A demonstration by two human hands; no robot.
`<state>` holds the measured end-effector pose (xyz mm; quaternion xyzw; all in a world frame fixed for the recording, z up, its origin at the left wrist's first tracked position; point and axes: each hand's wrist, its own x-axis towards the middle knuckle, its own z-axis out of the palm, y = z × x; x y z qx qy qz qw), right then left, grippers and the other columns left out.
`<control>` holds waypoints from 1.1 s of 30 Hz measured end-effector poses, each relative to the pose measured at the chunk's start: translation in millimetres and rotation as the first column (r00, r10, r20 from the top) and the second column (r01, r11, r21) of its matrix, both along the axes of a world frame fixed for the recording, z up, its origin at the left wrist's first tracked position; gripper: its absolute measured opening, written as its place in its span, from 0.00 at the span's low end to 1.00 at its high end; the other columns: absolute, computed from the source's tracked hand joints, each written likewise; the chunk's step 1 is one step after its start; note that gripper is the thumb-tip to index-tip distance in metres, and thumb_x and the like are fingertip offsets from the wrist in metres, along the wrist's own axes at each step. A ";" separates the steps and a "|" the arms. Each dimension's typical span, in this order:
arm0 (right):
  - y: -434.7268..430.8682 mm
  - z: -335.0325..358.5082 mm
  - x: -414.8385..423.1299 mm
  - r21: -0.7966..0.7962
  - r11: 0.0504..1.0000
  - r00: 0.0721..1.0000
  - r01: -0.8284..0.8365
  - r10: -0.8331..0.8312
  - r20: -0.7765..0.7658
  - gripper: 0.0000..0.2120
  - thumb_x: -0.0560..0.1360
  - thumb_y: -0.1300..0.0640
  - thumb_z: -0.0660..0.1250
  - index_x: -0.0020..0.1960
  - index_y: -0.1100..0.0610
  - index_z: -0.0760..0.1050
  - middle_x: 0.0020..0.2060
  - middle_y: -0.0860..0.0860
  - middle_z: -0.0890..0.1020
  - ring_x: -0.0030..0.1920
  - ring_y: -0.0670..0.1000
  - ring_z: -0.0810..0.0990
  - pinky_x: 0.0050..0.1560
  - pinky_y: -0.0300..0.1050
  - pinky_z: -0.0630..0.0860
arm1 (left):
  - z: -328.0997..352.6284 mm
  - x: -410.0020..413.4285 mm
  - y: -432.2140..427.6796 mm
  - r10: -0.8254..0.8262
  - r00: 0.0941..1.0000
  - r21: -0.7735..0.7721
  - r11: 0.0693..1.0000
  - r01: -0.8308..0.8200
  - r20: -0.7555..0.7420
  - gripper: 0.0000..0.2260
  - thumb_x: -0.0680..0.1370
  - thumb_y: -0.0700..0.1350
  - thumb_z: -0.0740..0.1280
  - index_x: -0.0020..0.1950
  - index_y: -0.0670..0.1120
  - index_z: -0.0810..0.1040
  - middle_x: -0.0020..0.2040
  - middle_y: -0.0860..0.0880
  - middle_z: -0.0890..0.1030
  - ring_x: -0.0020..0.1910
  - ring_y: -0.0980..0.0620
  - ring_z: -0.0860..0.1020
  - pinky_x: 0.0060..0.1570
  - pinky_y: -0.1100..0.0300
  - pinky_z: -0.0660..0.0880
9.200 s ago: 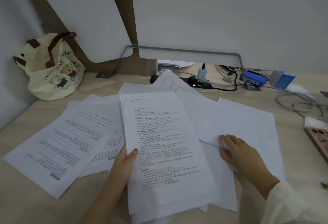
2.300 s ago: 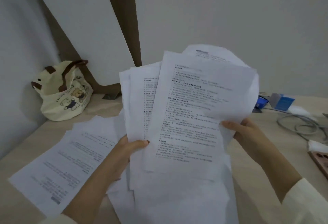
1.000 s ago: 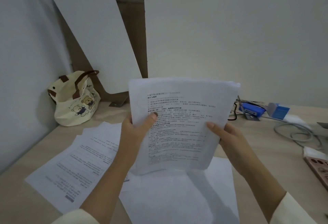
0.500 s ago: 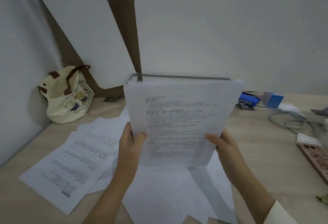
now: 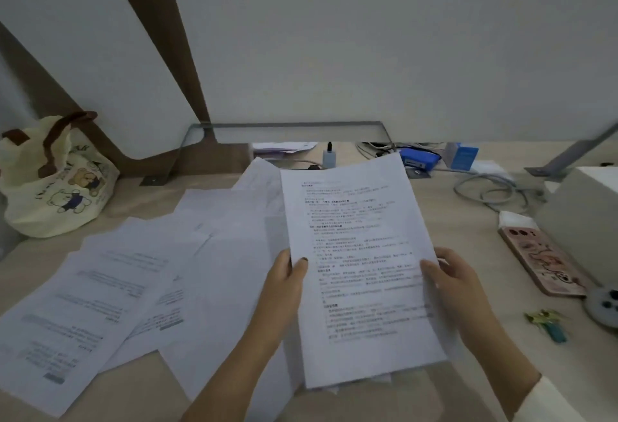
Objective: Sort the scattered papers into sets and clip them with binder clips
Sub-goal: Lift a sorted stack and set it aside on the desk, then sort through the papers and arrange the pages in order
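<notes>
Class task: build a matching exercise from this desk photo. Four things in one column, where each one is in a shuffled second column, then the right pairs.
1 stack of papers
2 bear tote bag
3 pink-cased phone
4 loose sheets

A far left end of the desk
B flat on the desk, left of the stack
C held by left hand and right hand
D flat on the desk's right side

Pairs: 1-C, 2-A, 3-D, 4-B

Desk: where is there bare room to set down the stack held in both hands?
Bare desk lies between the held stack, the grey cable and the phone. Another strip separates the tote bag from the scattered papers, which crowd left and centre.
</notes>
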<state>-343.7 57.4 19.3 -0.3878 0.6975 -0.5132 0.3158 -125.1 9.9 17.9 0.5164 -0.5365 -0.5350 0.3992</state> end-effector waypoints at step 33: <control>-23.0 -1.5 48.8 0.280 0.844 0.809 -0.458 0.526 -0.263 0.09 0.77 0.60 0.61 0.49 0.47 0.76 0.49 0.40 0.79 0.49 0.38 0.76 0.41 0.26 0.69 | -40.1 70.0 -9.3 0.054 0.824 -0.247 0.963 0.106 0.564 0.13 0.78 0.48 0.61 0.63 0.51 0.72 0.60 0.57 0.73 0.62 0.58 0.72 0.59 0.63 0.69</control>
